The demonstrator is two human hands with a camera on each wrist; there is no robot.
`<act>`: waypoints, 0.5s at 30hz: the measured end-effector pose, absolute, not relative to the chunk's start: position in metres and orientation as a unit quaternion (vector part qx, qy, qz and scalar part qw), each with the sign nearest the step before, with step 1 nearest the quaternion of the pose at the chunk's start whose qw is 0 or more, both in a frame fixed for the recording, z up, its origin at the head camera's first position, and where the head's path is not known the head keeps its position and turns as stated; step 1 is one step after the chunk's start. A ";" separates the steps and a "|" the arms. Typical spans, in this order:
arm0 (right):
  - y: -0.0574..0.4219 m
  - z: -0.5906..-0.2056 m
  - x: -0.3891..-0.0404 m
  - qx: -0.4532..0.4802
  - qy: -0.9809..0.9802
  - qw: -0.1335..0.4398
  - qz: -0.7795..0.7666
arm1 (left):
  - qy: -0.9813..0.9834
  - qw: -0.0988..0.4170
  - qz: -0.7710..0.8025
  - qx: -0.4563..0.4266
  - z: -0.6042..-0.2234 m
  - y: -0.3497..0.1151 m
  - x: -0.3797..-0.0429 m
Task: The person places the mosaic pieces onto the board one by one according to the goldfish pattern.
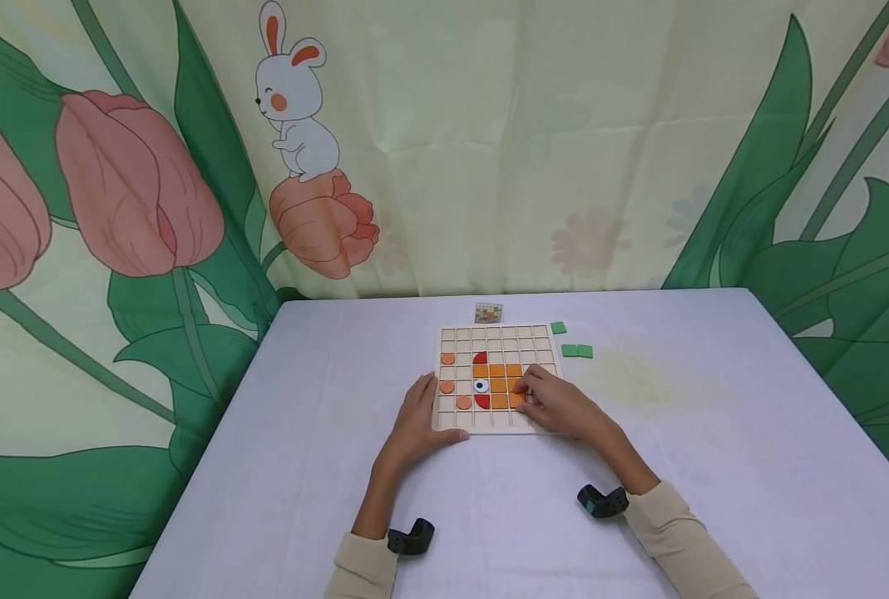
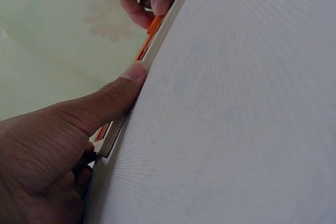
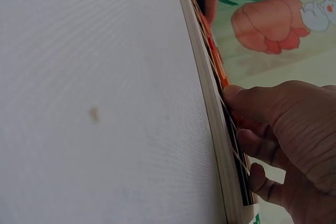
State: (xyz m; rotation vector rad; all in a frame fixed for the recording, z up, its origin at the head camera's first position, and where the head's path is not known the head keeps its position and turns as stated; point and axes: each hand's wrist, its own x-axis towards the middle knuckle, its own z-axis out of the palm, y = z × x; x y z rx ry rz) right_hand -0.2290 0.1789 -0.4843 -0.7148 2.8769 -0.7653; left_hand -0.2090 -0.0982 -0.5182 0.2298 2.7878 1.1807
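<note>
A pale wooden grid board (image 1: 500, 422) lies on the table. My left hand (image 1: 414, 420) holds its near left corner, thumb (image 2: 128, 80) against the front edge and fingers along the left side. Over the board's right part, my right hand (image 1: 567, 408) has its thumb and fingertips at an orange square tile (image 1: 516, 400) and appears to pinch it; the fingers partly cover it. Beside it sit more orange square tiles (image 1: 498, 385), red quarter-round tiles (image 1: 481, 358) and a white eye tile (image 1: 481, 386). Orange round tiles (image 1: 447, 387) occupy cells at the left.
Green square tiles (image 1: 577, 351) lie off the board's right side, with another green tile (image 1: 559, 328) by its far right corner. A small patterned card or packet (image 1: 488, 313) is behind the board. The white-covered table (image 1: 676, 433) meets a printed curtain (image 1: 474, 208).
</note>
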 end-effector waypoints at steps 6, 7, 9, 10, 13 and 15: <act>0.179 -0.486 -0.230 -0.233 0.941 0.037 -0.244 | 0.915 0.054 0.392 0.076 -0.517 -0.099 -0.208; 0.179 -0.486 -0.230 -0.232 0.941 0.037 -0.244 | 0.915 0.054 0.393 0.076 -0.516 -0.099 -0.208; 0.179 -0.488 -0.231 -0.234 0.941 0.035 -0.243 | 0.914 0.053 0.394 0.078 -0.516 -0.098 -0.208; 0.179 -0.488 -0.231 -0.234 0.940 0.035 -0.244 | 0.914 0.053 0.395 0.078 -0.516 -0.098 -0.208; 0.180 -0.489 -0.231 -0.235 0.940 0.037 -0.246 | 0.913 0.053 0.397 0.078 -0.517 -0.098 -0.208; 0.180 -0.489 -0.231 -0.233 0.939 0.040 -0.249 | 0.912 0.054 0.398 0.077 -0.517 -0.099 -0.208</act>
